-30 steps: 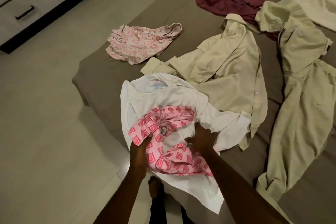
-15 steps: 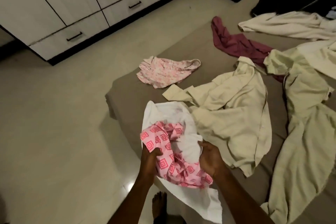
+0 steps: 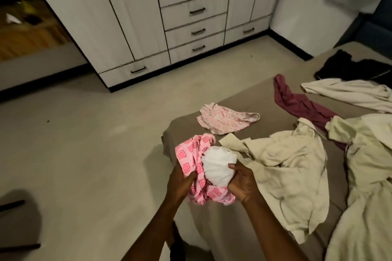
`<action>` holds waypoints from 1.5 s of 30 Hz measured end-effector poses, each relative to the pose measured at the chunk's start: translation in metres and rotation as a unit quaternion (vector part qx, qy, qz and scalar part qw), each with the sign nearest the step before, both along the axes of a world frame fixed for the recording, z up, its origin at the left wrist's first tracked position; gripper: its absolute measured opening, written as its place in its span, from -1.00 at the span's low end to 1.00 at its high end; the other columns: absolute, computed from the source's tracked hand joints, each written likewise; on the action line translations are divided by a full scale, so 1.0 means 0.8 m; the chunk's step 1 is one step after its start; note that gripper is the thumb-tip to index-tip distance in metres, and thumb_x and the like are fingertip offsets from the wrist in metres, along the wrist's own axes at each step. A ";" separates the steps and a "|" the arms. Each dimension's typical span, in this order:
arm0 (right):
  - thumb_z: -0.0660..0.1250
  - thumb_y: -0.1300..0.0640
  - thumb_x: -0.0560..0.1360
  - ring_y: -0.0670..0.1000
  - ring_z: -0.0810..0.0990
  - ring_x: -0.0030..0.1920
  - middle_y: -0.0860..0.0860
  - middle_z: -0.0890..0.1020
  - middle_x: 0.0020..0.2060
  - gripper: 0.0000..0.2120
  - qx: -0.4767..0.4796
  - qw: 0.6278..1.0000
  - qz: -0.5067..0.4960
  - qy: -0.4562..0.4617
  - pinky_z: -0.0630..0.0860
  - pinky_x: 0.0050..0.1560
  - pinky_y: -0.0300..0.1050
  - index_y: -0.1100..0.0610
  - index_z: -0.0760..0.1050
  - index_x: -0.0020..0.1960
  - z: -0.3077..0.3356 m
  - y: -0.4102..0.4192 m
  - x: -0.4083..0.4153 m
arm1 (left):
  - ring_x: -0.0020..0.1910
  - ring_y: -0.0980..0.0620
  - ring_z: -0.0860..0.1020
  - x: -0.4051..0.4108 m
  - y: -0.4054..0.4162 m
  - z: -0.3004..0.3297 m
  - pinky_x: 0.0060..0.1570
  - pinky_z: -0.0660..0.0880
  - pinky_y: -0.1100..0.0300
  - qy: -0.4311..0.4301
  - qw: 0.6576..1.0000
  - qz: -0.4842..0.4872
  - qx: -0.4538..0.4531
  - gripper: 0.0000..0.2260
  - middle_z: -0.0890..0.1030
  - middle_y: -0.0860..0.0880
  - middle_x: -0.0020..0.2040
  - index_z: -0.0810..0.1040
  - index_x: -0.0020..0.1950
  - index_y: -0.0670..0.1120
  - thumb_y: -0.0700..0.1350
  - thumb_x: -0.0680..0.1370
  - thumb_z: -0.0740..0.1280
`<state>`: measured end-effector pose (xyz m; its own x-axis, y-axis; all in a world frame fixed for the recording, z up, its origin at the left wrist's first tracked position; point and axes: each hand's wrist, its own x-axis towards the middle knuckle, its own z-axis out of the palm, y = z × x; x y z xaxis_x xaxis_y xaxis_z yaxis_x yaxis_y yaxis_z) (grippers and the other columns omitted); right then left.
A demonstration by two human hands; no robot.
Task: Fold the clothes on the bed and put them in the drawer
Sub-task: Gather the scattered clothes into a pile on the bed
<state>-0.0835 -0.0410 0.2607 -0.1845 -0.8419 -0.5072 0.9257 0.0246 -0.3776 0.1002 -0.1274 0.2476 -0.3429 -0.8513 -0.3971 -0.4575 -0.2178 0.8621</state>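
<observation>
Both my hands hold one bunched bundle above the near corner of the bed [image 3: 184, 125]. My left hand [image 3: 180, 182] grips the pink square-patterned garment [image 3: 191, 154]. My right hand [image 3: 241, 184] grips the white garment [image 3: 218, 167], balled up against the pink one. Loose clothes lie on the bed: a pink floral piece [image 3: 227, 119], a cream shirt [image 3: 286, 167], a maroon garment [image 3: 297, 101], more cream clothes [image 3: 364, 165] and a black garment [image 3: 352, 68]. The wardrobe's drawers [image 3: 195, 32] across the floor are all closed.
A white wardrobe [image 3: 127, 17] with dark handles lines the far wall. Bare tiled floor [image 3: 84, 144] lies between it and the bed. A dark doorway [image 3: 25, 17] opens at the left. Dark bars [image 3: 12, 205] show at the lower left floor.
Both garments have been gathered off the bed into a tight bundle in my hands. My view has lifted from the bed toward the wardrobe drawers.
</observation>
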 end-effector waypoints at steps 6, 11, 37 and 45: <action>0.65 0.38 0.05 0.36 0.49 0.40 0.34 0.48 0.42 -0.16 -0.027 0.999 -0.027 0.019 0.33 0.46 0.34 0.33 0.55 0.32 0.047 -0.106 0.030 | 0.21 0.17 0.59 0.045 -0.116 0.030 -0.03 0.47 0.50 0.088 0.996 0.013 -0.009 -0.39 0.60 0.22 0.21 0.44 0.43 0.16 0.18 0.39 0.45; 0.69 0.30 0.11 0.34 0.38 0.50 0.31 0.39 0.50 0.05 -0.086 0.996 -0.021 0.002 0.32 0.45 0.37 0.29 0.34 0.54 0.074 -0.215 0.062 | 0.28 0.25 0.56 0.089 -0.232 0.059 0.16 0.50 0.31 0.118 0.992 -0.010 -0.042 -0.29 0.60 0.25 0.30 0.41 0.50 0.15 0.23 0.37 0.46; 0.76 0.22 0.05 0.24 0.64 0.22 0.25 0.64 0.23 -0.07 -0.126 0.955 0.029 0.268 0.64 0.16 0.04 0.28 0.49 0.35 0.145 -0.795 -0.012 | 0.32 0.09 0.56 0.014 -0.892 0.111 0.31 0.52 -0.07 0.084 0.983 -0.119 -0.113 -0.20 0.59 0.13 0.36 0.35 0.54 0.15 0.14 0.32 0.51; 0.61 0.35 0.29 0.32 0.58 0.26 0.29 0.61 0.24 -0.34 -0.106 0.936 -0.032 0.335 0.56 0.28 0.17 0.29 0.49 0.35 0.149 -0.933 -0.096 | 0.30 0.12 0.53 -0.111 -1.056 0.118 0.29 0.50 0.00 0.101 0.973 -0.187 -0.092 -0.14 0.55 0.14 0.34 0.29 0.55 0.15 0.19 0.26 0.44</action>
